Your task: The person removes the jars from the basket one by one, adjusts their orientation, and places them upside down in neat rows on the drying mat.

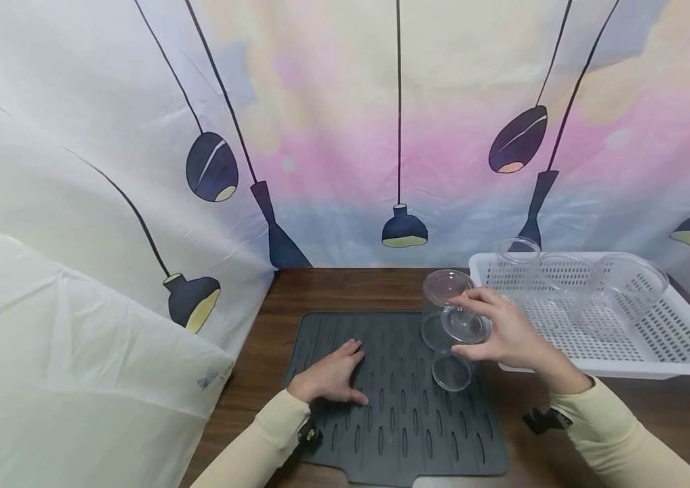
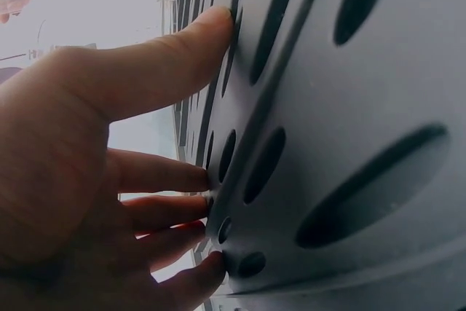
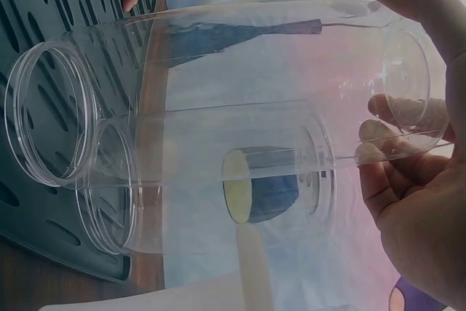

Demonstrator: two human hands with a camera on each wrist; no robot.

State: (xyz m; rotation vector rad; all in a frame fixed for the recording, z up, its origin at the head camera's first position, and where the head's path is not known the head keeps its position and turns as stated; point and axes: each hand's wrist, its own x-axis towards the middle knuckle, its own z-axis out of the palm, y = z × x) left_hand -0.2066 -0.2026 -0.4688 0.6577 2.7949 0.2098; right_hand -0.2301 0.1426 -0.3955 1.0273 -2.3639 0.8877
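My right hand [image 1: 500,332] grips a tall clear plastic jar [image 1: 457,354] by its upper end, thumb on one side and fingers on the other. The jar stands mouth down over the grey drying mat [image 1: 394,440]; in the right wrist view its ringed rim [image 3: 51,114] is at the mat side. Whether that rim touches the mat, I cannot tell. Right behind it is a second clear jar [image 1: 436,295], also rim down on the mat. My left hand [image 1: 333,373] rests on the mat's left part, fingers spread, fingertips touching the ribbed surface.
At the right, a white perforated basket [image 1: 644,369] holds more clear jars [image 1: 632,278]. Brown wooden table [image 1: 333,285] surrounds the mat. A printed cloth [image 1: 345,135] with lamp drawings hangs along the back, and white cloth [image 1: 76,379] covers the left side.
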